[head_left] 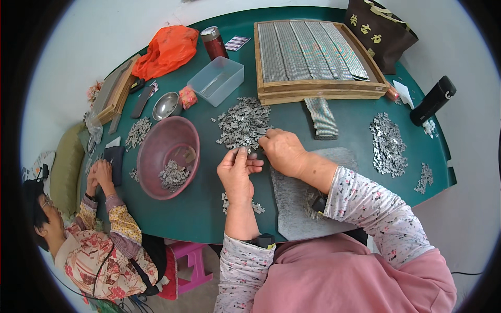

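A heap of small silver-grey metal pieces lies on the green table in front of me. At its near edge, my left hand is closed, thumb against the curled fingers; whatever is between them is too small to make out. My right hand reaches in from the right, its bent fingertips pressed together at the heap's near right edge, and what they pinch is hidden. A grey cloth mat lies under my right forearm. Some loose metal pieces are scattered beside my left wrist.
A pink basin with metal pieces stands left, near a clear plastic box. Behind are a wooden tray of stacked metal strips and one strip stack. More pieces lie right. A co-worker sits at left, hands together.
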Motion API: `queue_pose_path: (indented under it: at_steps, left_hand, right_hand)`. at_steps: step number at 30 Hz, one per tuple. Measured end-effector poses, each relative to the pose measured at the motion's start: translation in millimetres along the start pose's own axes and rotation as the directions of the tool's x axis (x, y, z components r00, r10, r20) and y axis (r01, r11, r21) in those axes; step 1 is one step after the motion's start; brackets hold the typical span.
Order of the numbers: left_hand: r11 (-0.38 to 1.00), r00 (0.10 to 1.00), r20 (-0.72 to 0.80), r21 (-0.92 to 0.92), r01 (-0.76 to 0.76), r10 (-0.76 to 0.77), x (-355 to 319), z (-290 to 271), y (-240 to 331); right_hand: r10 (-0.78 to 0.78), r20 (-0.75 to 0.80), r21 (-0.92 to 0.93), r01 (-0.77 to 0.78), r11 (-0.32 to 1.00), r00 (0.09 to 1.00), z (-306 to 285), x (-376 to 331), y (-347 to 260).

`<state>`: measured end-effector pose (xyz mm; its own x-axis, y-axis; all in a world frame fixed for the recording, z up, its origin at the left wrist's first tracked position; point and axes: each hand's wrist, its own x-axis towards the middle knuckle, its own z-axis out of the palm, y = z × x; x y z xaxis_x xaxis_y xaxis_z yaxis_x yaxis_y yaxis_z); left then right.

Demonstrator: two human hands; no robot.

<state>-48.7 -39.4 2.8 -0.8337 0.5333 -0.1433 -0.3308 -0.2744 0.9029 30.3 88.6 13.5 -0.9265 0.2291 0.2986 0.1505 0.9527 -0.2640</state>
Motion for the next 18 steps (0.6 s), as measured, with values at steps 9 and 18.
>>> queue_pose_path:
  at_steps: [9,18]
  left_hand:
    - [0.995,0.999,0.035,-0.089,0.034,-0.031,-0.9,-0.9,3.2]
    - [0.998,0.995,0.081,-0.022,0.052,-0.050,-4.1,-0.3,-1.8]
  right_hand:
    - [0.012,0.060,0.068,-0.016,0.998,0.998,3.4,4.0,-1.8]
    - [-0.354,0.055,0.241,0.331,0.912,0.934,-41.3,-34.9,32.2]
